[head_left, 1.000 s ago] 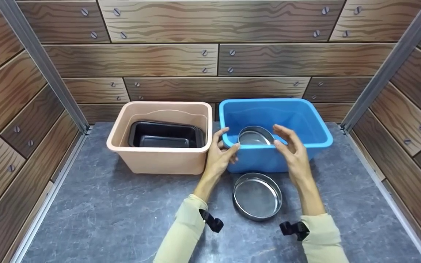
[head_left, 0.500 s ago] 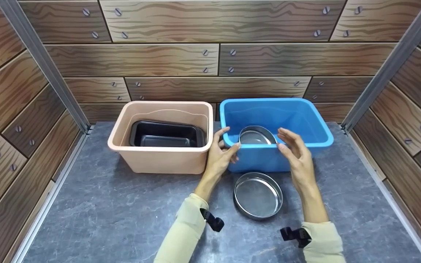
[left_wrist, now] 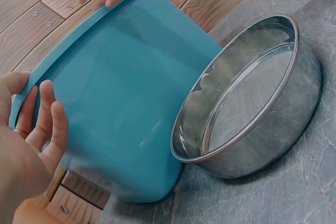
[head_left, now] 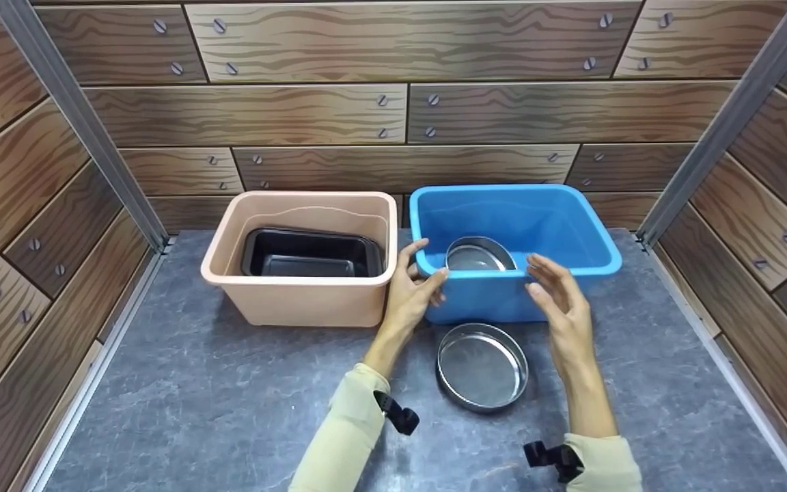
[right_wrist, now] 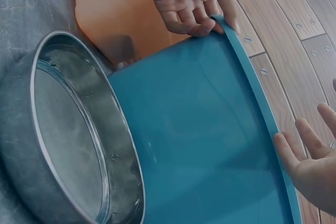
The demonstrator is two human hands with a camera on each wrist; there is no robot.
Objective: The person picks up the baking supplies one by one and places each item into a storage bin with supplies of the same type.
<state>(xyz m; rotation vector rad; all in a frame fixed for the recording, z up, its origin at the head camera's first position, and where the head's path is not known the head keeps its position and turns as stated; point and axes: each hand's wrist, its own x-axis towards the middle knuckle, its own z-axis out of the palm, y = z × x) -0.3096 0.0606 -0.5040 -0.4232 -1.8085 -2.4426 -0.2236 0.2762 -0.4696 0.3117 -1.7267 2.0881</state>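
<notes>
My left hand [head_left: 407,297] holds the front left corner of a blue plastic bin [head_left: 489,297], its thumb and fingers curled about the rim in both wrist views. At the front rim, farther right, my right hand [head_left: 568,311] has its fingers spread and relaxed; in the right wrist view its thumb tip is at or against the rim. Inside the bin, near the front left, lies a round metal sieve [head_left: 479,258], partly hidden by the front wall. A larger round sieve [head_left: 482,369] with fine mesh stands on the table just before the bin.
A peach plastic bin [head_left: 311,301] stands left of the blue one, close beside my left hand. It contains black loaf pans [head_left: 311,249], which appear stacked. Wood-patterned walls [head_left: 332,113] enclose the grey marbled table [head_left: 229,403] at the back and sides.
My right hand has drawn back from the sieve in the blue bin, moving right and toward me. My left hand stays on the bin's corner, and both sieves keep their places.
</notes>
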